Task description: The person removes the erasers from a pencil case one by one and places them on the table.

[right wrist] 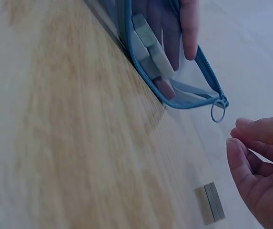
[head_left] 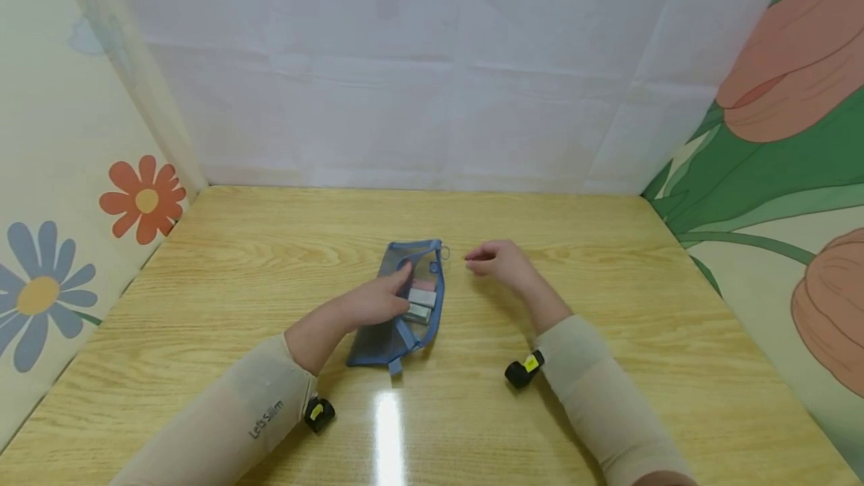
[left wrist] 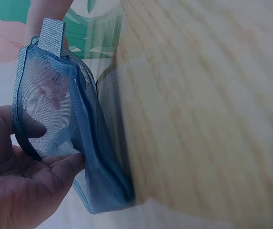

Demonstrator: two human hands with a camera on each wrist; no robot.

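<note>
Pouch (head_left: 383, 337) of sheer, blue-edged mesh, agape (pastel blocks (head_left: 422, 299) inside).

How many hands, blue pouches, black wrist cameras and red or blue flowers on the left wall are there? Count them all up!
Hands: left hand, right hand: 2
Pouches: blue pouch: 1
Cameras: left wrist camera, right wrist camera: 2
Flowers: red flower, blue flower: 2
Total: 7
</note>
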